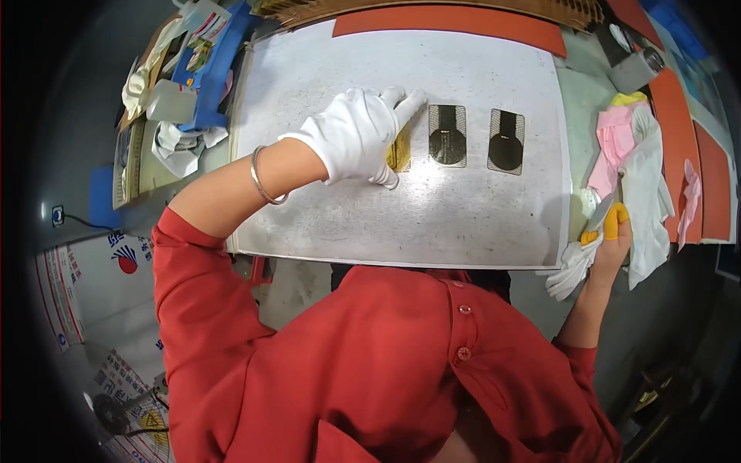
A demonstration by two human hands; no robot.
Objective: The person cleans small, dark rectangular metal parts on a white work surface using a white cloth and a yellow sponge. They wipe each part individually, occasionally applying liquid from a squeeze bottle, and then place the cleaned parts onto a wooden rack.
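Observation:
My left hand (361, 133), in a white glove, reaches over the left part of the pale work surface (363, 224). Its thumb and fingers are spread around a small yellow plate (399, 153), mostly hidden under the palm. To its right lie two dark, thin mesh-edged plates, a nearer one (448, 137) and a farther one (506, 143), each with a round lower part. Off the right edge, my bare right hand (612, 245), with yellow covers on some fingertips, is closed on a white glove (573, 270).
Pink and white cloths (644, 170) hang at the right, near a grey cylindrical container (637, 69). An orange strip (451, 29) borders the far edge. At the left stand a blue rack (212, 77) and a white bottle (171, 102), with crumpled paper (179, 150) below.

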